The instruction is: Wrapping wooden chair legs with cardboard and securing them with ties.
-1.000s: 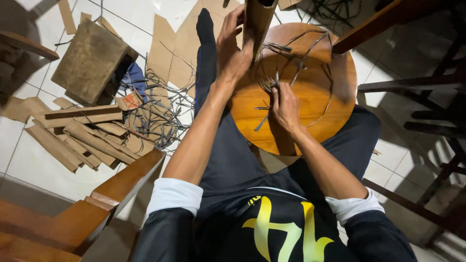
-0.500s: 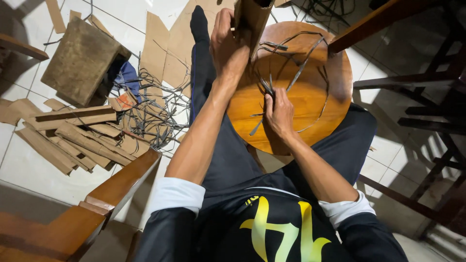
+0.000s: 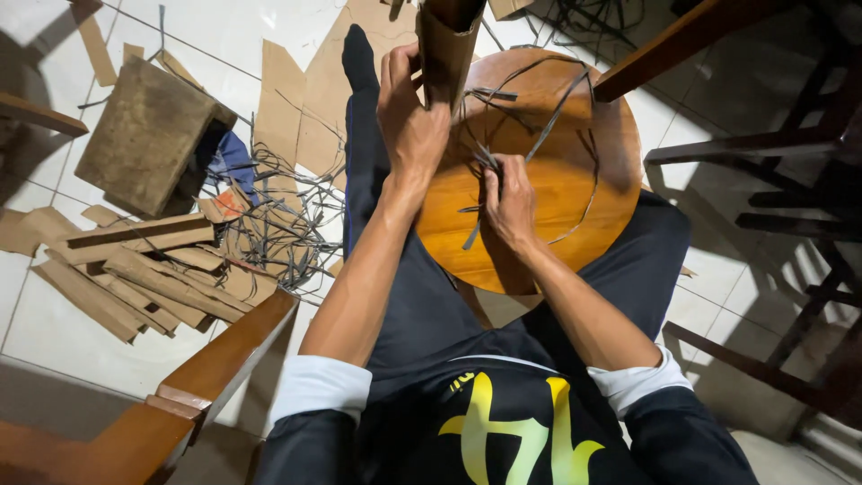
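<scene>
White tile floor (image 3: 54, 296). Far left: a brown block (image 3: 148, 135) lying tilted, a blue cloth (image 3: 229, 153) tucked at its right edge. Below it, a heap of cardboard strips (image 3: 135, 269); just right of that, a tangle of thin grey strips (image 3: 283, 224) and flat cardboard sheets (image 3: 310, 99). Wooden chair arm (image 3: 211, 359) at lower left. Centre: round wooden surface (image 3: 575, 180) between the person's knees. Left hand (image 3: 409, 126) clenched round a cardboard tube (image 3: 444, 45), upright at the surface's left edge. Right hand (image 3: 510, 202) just beside it, pinching a bundle of grey strips (image 3: 485, 162) near the surface's middle; loose ends loop toward its far and right edges. Right: dark wooden chair frames (image 3: 763, 144).
</scene>
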